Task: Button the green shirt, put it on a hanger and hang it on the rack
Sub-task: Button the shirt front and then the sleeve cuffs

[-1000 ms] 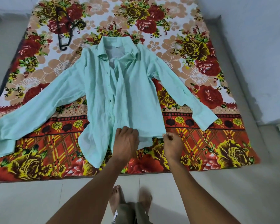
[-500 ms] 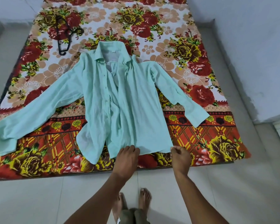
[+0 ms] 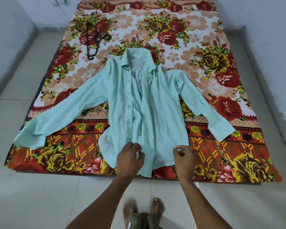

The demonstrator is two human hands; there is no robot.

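The left hand (image 3: 130,158) hovers over the shirt's lower front with its fingers loosely curled and, as far as the view shows, nothing caught in its grip. The right hand (image 3: 182,156) sits at the hem's right corner, thumb and fingers bent close together — whether it pinches the cloth edge or only touches it is hard to tell. Both hands are down at the bottom edge probably because that is where the two front panels can be pulled straight and lined up before buttoning.

The green shirt (image 3: 139,109) lies face up on a flowered sheet (image 3: 221,63) that covers a low mattress on the floor, collar away from the person, both sleeves spread wide. That flat spread likely keeps the button strip exposed. The front is open — the panels overlap loosely and no button looks fastened.

A dark hanger (image 3: 92,42) lies on the sheet beyond the left sleeve, well apart from the shirt, ready for later. Its shape blends into the print, so its outline is unclear. The buttonholes are too small to make out, and no rack is in view. Bare feet (image 3: 158,206) show on the tiled floor (image 3: 40,195).
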